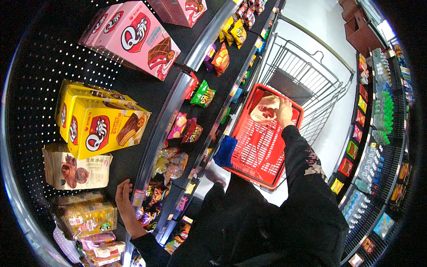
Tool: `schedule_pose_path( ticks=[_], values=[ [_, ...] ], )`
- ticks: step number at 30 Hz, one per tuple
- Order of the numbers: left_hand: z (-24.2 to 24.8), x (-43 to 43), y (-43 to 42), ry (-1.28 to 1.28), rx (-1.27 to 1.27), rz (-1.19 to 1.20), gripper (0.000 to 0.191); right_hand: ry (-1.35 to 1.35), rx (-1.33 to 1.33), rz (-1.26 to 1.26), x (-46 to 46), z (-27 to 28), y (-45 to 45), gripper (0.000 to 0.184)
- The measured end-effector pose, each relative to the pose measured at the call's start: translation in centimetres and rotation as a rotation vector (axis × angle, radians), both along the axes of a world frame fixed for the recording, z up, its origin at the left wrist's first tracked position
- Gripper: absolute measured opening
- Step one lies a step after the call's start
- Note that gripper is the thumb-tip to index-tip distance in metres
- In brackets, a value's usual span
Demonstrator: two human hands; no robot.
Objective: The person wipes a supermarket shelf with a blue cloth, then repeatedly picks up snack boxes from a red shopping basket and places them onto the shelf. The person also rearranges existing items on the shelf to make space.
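Observation:
My right hand (285, 111) is inside a red plastic shopping basket (257, 150), with its fingers closed around the edge of a cream-coloured food package (263, 108) that has a dark red picture. The package lies at the basket's far end. On the left, my left hand (124, 197) is raised beside the shelf edge, with nothing in it and its fingers slightly apart. Nearest to it are a beige croissant package (83, 172) and clear-wrapped bread (88, 217). A dark blue cloth (226, 151) hangs over the basket's left rim.
A metal shopping cart (300, 63) stands around and beyond the basket. Yellow cake boxes (106, 126) and pink cake boxes (136, 40) stand on the left shelf. Lower shelves hold snack bags (203, 93). Across the aisle are bottles (382, 113) and cartons (362, 30).

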State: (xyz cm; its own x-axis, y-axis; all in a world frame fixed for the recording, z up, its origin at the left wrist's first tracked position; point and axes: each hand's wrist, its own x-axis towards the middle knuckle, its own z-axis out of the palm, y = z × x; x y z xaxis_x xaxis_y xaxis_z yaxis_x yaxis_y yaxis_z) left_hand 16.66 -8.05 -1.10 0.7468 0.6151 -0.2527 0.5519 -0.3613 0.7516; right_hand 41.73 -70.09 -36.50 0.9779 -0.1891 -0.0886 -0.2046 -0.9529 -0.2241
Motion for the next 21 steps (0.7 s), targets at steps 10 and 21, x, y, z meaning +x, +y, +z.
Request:
schedule_pose_path(
  ticks=[10,21],
  values=[
    [0.6,-0.1,-0.2,0.011,0.015,-0.041,0.029,-0.075,0.016,0.098,-0.6,-2.0,-1.0,0.014],
    [2.4,0.3,-2.2,-0.062,0.049,-0.142,0.030,-0.231,0.303,0.210,-8.8,5.7,-0.1,0.012]
  ],
)
